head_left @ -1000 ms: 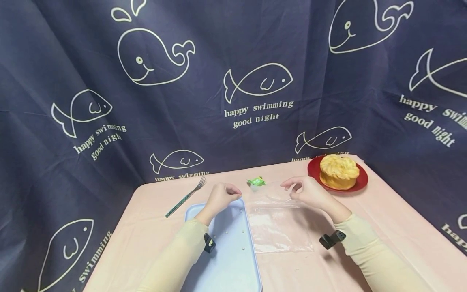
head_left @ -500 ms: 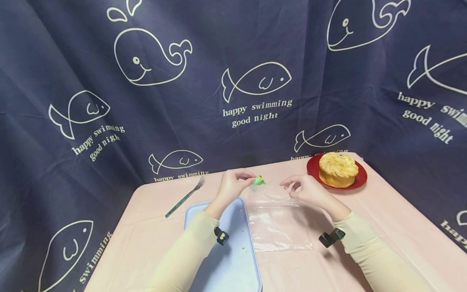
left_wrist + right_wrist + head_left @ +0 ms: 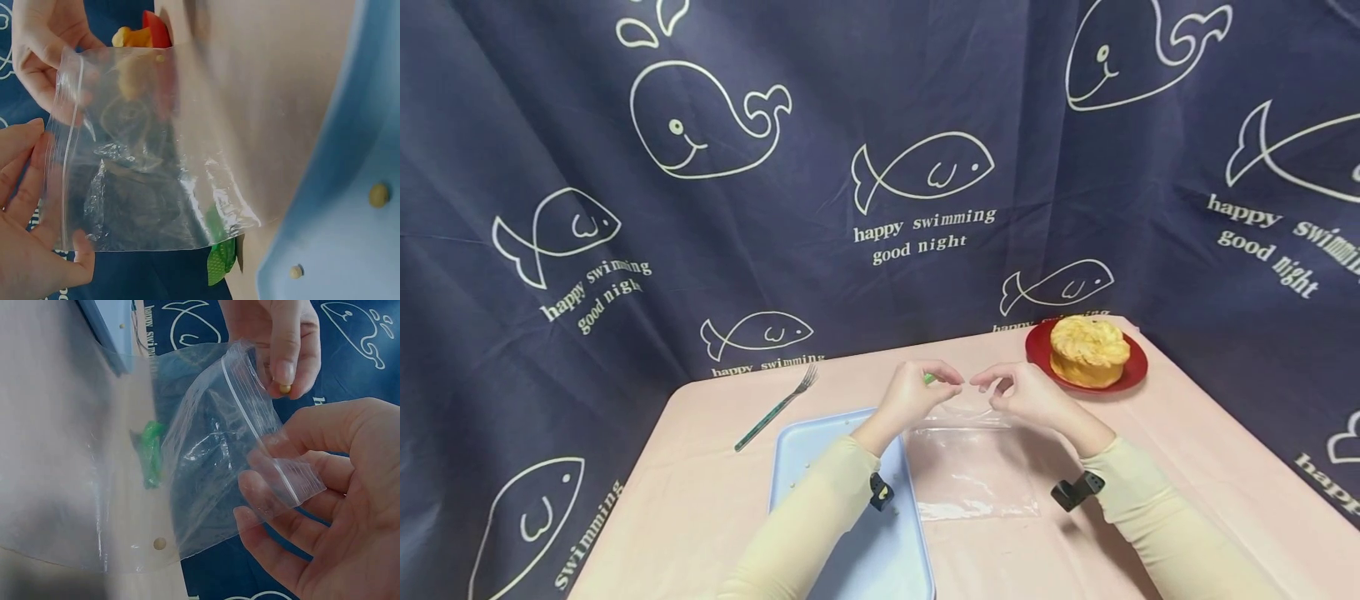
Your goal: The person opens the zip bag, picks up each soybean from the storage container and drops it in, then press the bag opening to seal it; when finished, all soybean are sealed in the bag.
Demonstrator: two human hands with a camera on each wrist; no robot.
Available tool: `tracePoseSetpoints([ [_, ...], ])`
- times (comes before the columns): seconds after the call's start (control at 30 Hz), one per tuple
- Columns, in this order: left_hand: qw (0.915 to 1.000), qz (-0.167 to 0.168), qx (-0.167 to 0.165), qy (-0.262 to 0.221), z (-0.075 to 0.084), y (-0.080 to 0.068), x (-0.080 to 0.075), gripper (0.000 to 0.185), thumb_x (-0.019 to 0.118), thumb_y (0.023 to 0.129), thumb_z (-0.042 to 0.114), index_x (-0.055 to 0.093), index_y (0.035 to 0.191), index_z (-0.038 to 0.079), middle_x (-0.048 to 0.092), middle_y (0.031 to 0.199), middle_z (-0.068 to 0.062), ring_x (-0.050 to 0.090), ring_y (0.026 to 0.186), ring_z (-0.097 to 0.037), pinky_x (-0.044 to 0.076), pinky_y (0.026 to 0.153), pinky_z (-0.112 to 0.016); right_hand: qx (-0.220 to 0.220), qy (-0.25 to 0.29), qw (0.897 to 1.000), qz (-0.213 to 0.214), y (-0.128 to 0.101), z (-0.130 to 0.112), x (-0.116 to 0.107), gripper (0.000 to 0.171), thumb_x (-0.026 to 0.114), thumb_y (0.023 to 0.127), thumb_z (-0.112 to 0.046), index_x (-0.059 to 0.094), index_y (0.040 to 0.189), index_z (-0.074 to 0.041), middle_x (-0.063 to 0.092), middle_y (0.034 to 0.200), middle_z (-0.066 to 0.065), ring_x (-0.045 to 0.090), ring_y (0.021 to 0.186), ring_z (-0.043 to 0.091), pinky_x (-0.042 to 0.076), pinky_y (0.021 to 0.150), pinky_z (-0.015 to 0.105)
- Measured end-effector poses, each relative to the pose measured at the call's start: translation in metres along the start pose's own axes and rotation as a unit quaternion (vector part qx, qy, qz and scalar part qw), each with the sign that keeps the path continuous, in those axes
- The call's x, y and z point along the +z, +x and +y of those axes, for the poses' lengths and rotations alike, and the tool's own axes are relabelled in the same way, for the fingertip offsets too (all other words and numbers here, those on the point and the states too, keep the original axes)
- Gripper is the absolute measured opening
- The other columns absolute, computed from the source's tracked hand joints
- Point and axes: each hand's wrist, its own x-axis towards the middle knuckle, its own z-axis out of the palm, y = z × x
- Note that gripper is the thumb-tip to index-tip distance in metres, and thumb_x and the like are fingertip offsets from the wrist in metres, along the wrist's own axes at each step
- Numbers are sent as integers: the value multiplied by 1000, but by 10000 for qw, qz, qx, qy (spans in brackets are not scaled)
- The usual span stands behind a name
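A: Since a second ago the left hand (image 3: 917, 392) has left the tray (image 3: 820, 467) and come to the bag (image 3: 970, 467) mouth.
B: On the left lies a fork (image 3: 775, 408). That hand pinches a small bean (image 3: 285, 388) beside the opening.
A: The right hand (image 3: 1022, 396) pinches the bag's zip edge, lifting it off the table (image 3: 700, 500).
B: A green packet (image 3: 152, 453) lies behind; cake (image 3: 1088, 350) sits far right.

A clear zip-lock bag (image 3: 219, 456) is lifted at its open mouth, its lower end on the bench; a small yellowish bead (image 3: 285, 389) is pinched just beside the opening.
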Motion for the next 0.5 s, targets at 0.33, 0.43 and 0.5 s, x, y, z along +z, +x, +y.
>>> tracePoseSetpoints([
  [0.33,9996,205,53,-180,-7,-3,-8,16,76,94,17,78,109,15,75,104,7,68,101,-11,53,94,-40,27,32,10000,5,0,0,2,35,62,79,8,75,111,2,74,94,7,67,81,21,54,71,27],
  [0.43,9979,572,14,-313,-14,-4,-24,19,70,98,17,75,115,10,74,106,0,68,99,-16,55,89,-41,41,25,10000,1,1,-1,1,36,62,78,8,75,111,2,73,92,4,66,80,22,53,69,26],
  [0.5,9964,794,-83,-282,-22,-5,-37,18,69,99,16,74,114,9,74,103,-3,69,95,-19,56,86,-39,47,-10,10000,-6,2,-1,0,36,61,78,8,75,111,1,73,91,6,66,81,22,52,68,26],
])
